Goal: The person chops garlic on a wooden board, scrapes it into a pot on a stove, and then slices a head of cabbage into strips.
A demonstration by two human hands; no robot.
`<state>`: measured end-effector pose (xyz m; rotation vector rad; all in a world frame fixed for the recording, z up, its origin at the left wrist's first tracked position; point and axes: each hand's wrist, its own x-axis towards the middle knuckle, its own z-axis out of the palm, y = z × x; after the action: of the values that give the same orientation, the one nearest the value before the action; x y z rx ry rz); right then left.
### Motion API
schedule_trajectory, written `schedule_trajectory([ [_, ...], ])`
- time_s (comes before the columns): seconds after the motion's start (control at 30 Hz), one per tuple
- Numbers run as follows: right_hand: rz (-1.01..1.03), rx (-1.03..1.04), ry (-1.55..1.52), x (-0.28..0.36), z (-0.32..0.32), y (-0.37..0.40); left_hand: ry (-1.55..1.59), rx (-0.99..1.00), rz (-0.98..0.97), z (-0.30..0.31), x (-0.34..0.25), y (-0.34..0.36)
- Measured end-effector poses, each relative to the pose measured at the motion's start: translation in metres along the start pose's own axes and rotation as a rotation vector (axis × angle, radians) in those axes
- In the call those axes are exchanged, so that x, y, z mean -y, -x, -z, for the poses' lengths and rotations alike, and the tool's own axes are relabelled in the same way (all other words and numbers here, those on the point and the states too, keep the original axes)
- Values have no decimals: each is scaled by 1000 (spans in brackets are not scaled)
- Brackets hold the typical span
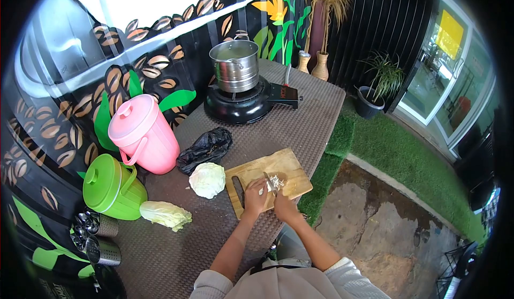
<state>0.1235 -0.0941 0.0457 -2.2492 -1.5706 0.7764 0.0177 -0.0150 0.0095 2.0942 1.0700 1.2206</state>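
Observation:
My left hand (255,196) is closed over a small pale vegetable piece (262,190) on the wooden cutting board (295,166); its exact kind is too small to tell. Beside it, my right hand (285,208) grips a knife (269,182), its blade close to the left fingers and its handle hidden in my palm. Thin white shreds (277,182) lie on the board just right of the blade. Left of the board sits a round pale cabbage (208,180). Farther left, a napa cabbage piece (165,215) rests on the table.
A metal pot (234,66) stands on a black gas stove (235,106) at the table's far end. A black plastic bag (206,148), pink lidded bucket (147,133), green lidded bucket (113,186) and metal utensil holders (104,251) line the wall side. The table edge (329,130) is at right.

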Motion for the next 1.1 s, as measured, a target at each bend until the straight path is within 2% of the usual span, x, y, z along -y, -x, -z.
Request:
schedule_trajectory([
  [0.07,-38,-115,57,3,-13,9,10,4,4,-3,7,1],
  [0.2,-54,-44,17,8,-4,-10,13,10,17,-2,3,2],
  [0.27,55,22,50,2,9,-19,5,9,47,1,-3,1],
  [0.4,61,-6,-4,-8,-9,-6,-15,8,67,0,2,2],
  [0.47,54,-243,91,-4,-26,6,31,14,74,-1,4,0],
  [0.5,54,-239,91,2,-26,7,74,23,83,-1,6,1],
  [0.57,-74,-132,7,12,-25,6,61,19,72,-3,9,3],
  [0.63,-49,-125,-35,10,-15,4,51,17,49,-1,5,1],
  [0.7,8,-32,-21,5,0,0,2,-3,25,0,2,2],
  [0.83,-25,81,54,1,15,9,-19,0,15,1,2,0],
  [0.87,-26,82,54,-2,6,13,-1,-2,36,2,1,1],
  [0.93,52,-185,101,-1,-11,21,20,-10,57,0,1,0],
  [1.03,15,-83,-10,4,-3,2,52,-4,52,0,3,1],
  [1.1,59,-31,46,1,7,-14,23,-5,25,0,4,1],
])
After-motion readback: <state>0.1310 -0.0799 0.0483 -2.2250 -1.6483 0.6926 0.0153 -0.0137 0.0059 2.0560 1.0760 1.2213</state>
